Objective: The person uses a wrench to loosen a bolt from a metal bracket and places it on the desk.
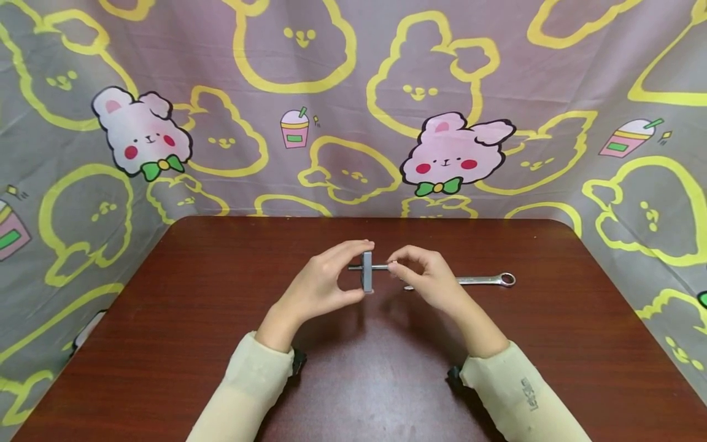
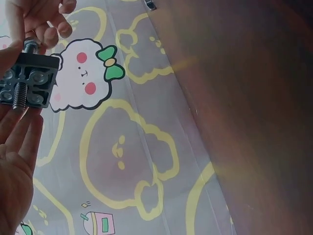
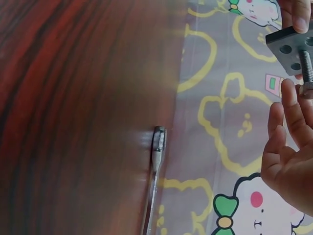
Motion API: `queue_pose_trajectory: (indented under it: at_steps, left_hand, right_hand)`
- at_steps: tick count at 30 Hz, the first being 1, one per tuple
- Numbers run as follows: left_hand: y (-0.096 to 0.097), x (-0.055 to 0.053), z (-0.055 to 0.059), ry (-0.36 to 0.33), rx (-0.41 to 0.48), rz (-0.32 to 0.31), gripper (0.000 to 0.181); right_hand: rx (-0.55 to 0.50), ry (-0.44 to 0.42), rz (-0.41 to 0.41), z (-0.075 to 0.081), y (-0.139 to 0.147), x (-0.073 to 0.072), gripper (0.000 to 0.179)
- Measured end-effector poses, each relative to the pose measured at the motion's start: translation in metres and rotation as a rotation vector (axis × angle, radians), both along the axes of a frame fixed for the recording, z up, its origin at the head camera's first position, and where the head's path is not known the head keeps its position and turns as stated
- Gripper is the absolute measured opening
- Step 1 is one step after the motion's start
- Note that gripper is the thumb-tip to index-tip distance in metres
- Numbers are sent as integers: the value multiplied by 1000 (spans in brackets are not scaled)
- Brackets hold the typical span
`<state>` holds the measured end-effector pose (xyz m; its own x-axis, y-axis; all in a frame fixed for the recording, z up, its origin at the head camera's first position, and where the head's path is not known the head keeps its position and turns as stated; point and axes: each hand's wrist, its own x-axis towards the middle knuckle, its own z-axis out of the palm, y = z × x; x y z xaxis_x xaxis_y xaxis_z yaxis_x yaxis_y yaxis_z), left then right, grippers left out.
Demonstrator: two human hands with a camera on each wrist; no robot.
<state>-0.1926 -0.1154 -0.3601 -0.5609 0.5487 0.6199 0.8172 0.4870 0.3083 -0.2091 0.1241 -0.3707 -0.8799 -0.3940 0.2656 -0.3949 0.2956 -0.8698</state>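
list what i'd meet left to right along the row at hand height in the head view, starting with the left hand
left hand → gray holed plate → bolt's stretch right of the plate → right hand → combination wrench's ring end

grey block: square, holed, upright, held aloft | silver bolt: threaded, horizontal, through block

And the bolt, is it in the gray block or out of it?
In: the bolt passes through the gray block, sticking out on both sides.
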Motion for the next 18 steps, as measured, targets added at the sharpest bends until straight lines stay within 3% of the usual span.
queue_pose_trajectory:
  at_steps: [9,18]
  left_hand:
    - [-1,0,2,-8,24,14,73]
    - [1,2,1,-6,60,14,74]
  right_hand:
    - [-38,143,-69,3,-3,8,24]
    - [-108,84,-67,4,-1,12,24]
